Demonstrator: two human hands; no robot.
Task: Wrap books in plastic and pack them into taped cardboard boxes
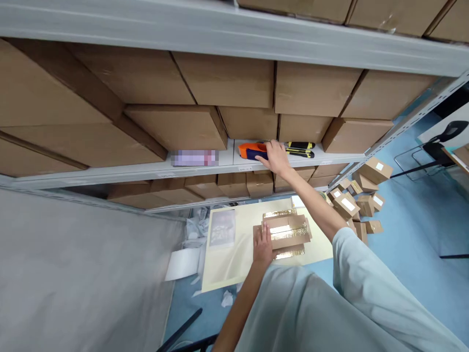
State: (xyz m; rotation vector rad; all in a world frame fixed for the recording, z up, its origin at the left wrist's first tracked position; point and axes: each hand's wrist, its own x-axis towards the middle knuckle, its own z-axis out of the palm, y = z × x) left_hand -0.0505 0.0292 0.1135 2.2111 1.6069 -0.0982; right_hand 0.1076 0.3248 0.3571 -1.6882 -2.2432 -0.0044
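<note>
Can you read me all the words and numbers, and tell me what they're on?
None can be read clearly.
Shelf-edge label: small dark marks, too small to read.
Purple-and-pink item on the shelf: blurred into squares.
White label on a floor box: too small to read.
Grey sheet on the table: too blurred.

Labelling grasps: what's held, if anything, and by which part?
Right grip covers the right end of the orange tool; left grip rests on the left end of the cardboard. Whether either is held can't be told.
</note>
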